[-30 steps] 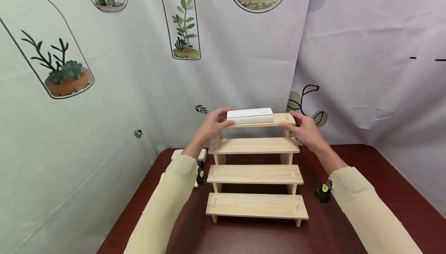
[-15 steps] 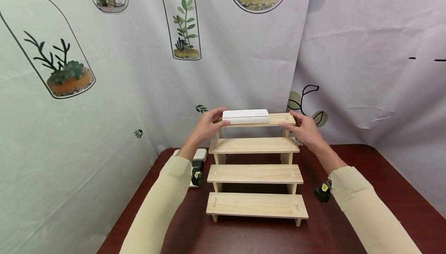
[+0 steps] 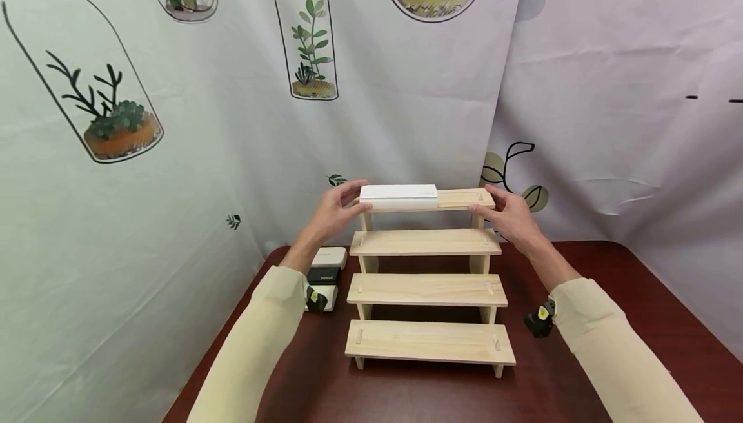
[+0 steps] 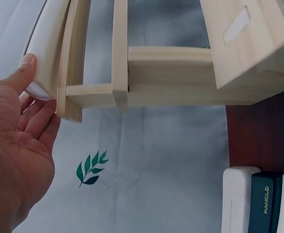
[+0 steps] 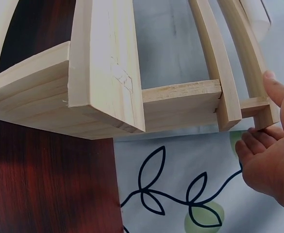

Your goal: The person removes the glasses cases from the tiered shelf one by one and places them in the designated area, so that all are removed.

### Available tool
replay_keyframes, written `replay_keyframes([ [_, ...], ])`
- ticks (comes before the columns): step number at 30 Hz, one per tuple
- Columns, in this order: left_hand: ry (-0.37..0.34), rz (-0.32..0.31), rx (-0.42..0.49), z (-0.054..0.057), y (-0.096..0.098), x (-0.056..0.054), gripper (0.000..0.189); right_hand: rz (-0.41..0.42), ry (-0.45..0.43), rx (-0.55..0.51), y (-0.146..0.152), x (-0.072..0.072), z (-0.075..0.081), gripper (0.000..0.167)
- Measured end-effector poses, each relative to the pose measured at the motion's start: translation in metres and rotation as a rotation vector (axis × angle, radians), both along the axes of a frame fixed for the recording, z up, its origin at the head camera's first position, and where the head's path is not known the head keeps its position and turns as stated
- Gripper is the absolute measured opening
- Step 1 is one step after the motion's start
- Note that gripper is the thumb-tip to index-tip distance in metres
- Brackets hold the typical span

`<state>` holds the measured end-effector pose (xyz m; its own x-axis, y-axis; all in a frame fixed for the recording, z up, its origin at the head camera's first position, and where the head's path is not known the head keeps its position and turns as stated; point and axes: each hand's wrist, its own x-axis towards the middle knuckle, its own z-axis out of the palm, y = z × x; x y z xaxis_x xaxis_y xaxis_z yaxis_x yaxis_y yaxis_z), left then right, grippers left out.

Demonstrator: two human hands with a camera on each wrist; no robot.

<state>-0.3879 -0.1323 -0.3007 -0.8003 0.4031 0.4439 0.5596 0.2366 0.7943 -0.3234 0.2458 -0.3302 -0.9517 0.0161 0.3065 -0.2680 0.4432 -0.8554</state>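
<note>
A four-step wooden display rack [image 3: 426, 242] stands on the table. On the left part of its top board lies a long white case [image 3: 398, 197] that looks like a glasses case, its left end near the board's left end. My left hand [image 3: 333, 211] holds that end; in the left wrist view the thumb lies on the case [image 4: 52, 46] and the curled fingers are partly hidden behind it. At the board's other end, my right hand [image 3: 512, 216] grips the corner, thumb in front. In the right wrist view its fingers [image 5: 254, 141] curl beneath the board.
Left of the rack lie a white case [image 3: 329, 256], a dark green case [image 4: 263, 199] with lettering and another white case [image 3: 328, 296], partly behind my left wrist. A printed curtain [image 3: 406, 120] hangs close behind the dark red table [image 3: 429, 394].
The white case has slid left along the top board with my left hand, baring more wood on the right. My right hand stays at the board's right end.
</note>
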Motion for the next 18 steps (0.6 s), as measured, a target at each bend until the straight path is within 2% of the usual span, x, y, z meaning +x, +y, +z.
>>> replay_keyframes([
  [8, 0.049, 0.000, 0.010, -0.008, -0.023, 0.004, 0.056, -0.004, -0.009, -0.004, 0.001, -0.001, 0.000, 0.084],
  [18, 0.042, -0.006, 0.087, -0.016, -0.049, 0.013, 0.053, -0.002, -0.012, 0.000, 0.000, -0.001, 0.000, 0.084],
])
